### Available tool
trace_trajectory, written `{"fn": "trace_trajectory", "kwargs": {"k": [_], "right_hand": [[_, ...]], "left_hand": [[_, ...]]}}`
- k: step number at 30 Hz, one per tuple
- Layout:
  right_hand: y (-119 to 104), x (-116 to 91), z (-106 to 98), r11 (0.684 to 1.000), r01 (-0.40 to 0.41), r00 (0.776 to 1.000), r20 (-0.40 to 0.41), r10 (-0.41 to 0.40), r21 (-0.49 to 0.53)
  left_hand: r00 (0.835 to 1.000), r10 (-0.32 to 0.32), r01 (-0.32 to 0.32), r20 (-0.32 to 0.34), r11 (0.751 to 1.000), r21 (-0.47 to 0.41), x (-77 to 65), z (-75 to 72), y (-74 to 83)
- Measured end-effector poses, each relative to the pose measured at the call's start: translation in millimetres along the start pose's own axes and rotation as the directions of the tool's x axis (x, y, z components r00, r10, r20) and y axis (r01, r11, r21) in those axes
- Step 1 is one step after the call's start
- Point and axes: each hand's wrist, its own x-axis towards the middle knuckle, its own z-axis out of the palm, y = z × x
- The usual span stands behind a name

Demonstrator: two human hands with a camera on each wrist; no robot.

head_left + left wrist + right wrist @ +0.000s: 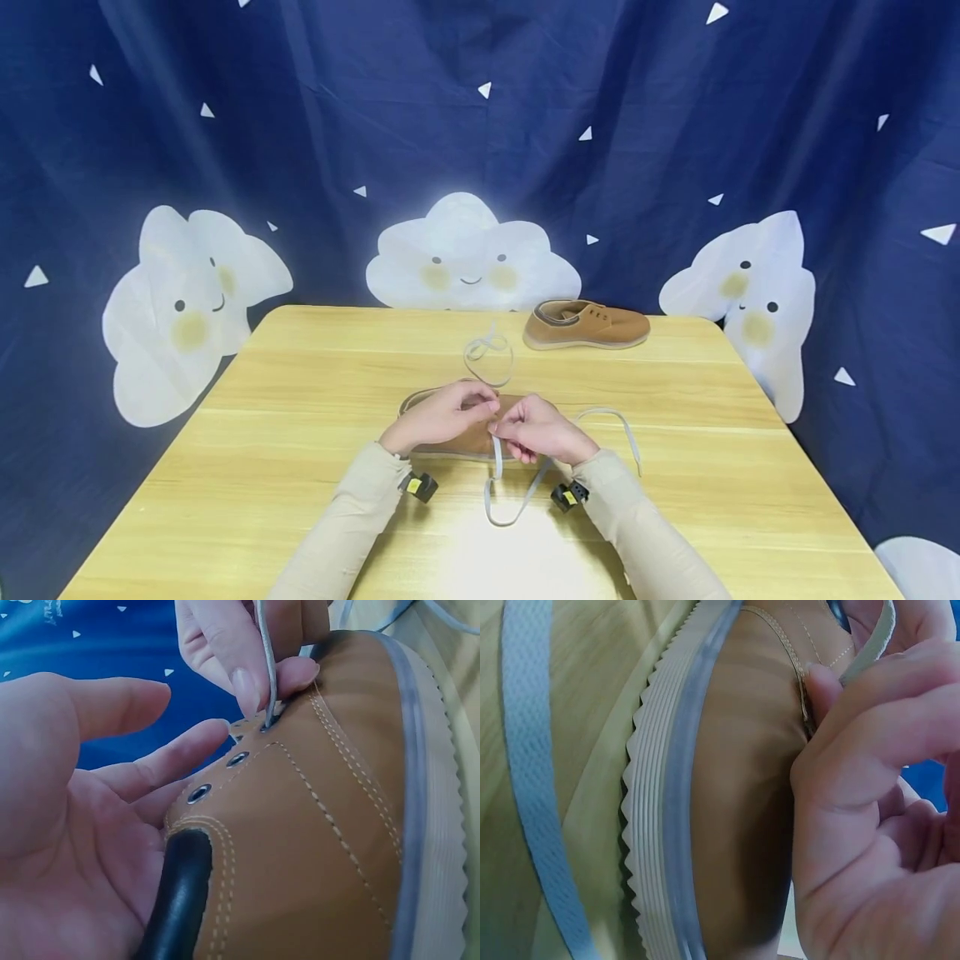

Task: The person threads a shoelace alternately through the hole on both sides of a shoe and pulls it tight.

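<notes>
A tan leather shoe (pixel 465 442) lies crosswise on the table, its toe to the right. At its eyelets my right hand (pixel 543 429) pinches a pale flat shoelace (pixel 266 660) between thumb and fingertips. The lace enters a metal eyelet (pixel 270 724); two nearer eyelets on this side show no lace. My left hand (pixel 442 414) is over the shoe's opening, thumb apart and fingers extended behind the eyelet flap, as the left wrist view shows. In the right wrist view, the curled right fingers lie close to the shoe's upper (pixel 742 750).
A second tan shoe (pixel 607 325) stands at the back of the wooden table (pixel 300 367), its eyelets without lace. A loose lace loop (pixel 467 360) lies beyond the near shoe. More lace (pixel 502 523) curves across the table in front, and another stretch (pixel 630 433) lies at right.
</notes>
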Motion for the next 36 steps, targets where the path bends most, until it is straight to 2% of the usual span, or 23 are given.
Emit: {"fn": "trace_trajectory", "kwargs": {"k": [4, 7, 15, 19, 23, 27, 29, 32, 34, 36], "right_hand": [[-0.4, 0.5, -3.4, 0.999, 0.011, 1.0, 0.003, -0.011, -0.036], [0.4, 0.9, -7.8, 0.999, 0.021, 0.999, -0.04, -0.023, -0.048], [-1.5, 1.9, -13.0, 1.0, 0.028, 0.991, -0.132, -0.027, 0.005], [0.5, 4.1, -11.7, 0.998, 0.05, 0.982, -0.186, -0.045, 0.023], [1.3, 6.3, -8.6, 0.995, 0.103, 0.972, -0.215, -0.097, 0.016], [-0.1, 8.9, -6.8, 0.987, 0.16, 0.946, -0.287, -0.153, -0.001], [-1.7, 10.0, -7.2, 0.982, 0.19, 0.924, -0.339, -0.176, 0.008], [-4.4, 10.9, -8.8, 0.975, 0.22, 0.9, -0.393, -0.188, 0.037], [-4.8, 11.4, -9.8, 0.973, 0.219, 0.904, -0.39, -0.174, 0.073], [-4.4, 11.8, -10.6, 0.976, 0.197, 0.921, -0.358, -0.151, 0.095]], "left_hand": [[1.0, -0.003, 0.003, -0.017, 1.0, -0.009, 0.3, -0.4, 1.4], [0.999, -0.003, 0.003, -0.034, 1.0, 0.003, 0.3, -0.3, 3.1], [0.994, 0.007, -0.005, -0.113, 1.0, 0.014, -0.2, -0.8, 10.4], [0.988, 0.04, -0.043, -0.151, 0.999, -0.013, 1.4, -0.9, 11.9], [0.983, 0.079, -0.087, -0.167, 0.995, -0.041, 1.0, -1.0, 15.7], [0.978, 0.138, -0.148, -0.159, 0.988, -0.054, -0.2, -2.8, 17.4], [0.972, 0.161, -0.167, -0.173, 0.986, -0.022, -1.0, -5.4, 16.9], [0.964, 0.156, -0.141, -0.215, 0.987, 0.082, -2.5, -9.7, 13.1], [0.964, 0.142, -0.1, -0.227, 0.977, 0.186, -3.2, -11.5, 9.7], [0.969, 0.135, -0.075, -0.206, 0.958, 0.278, -3.3, -11.6, 5.8]]}}
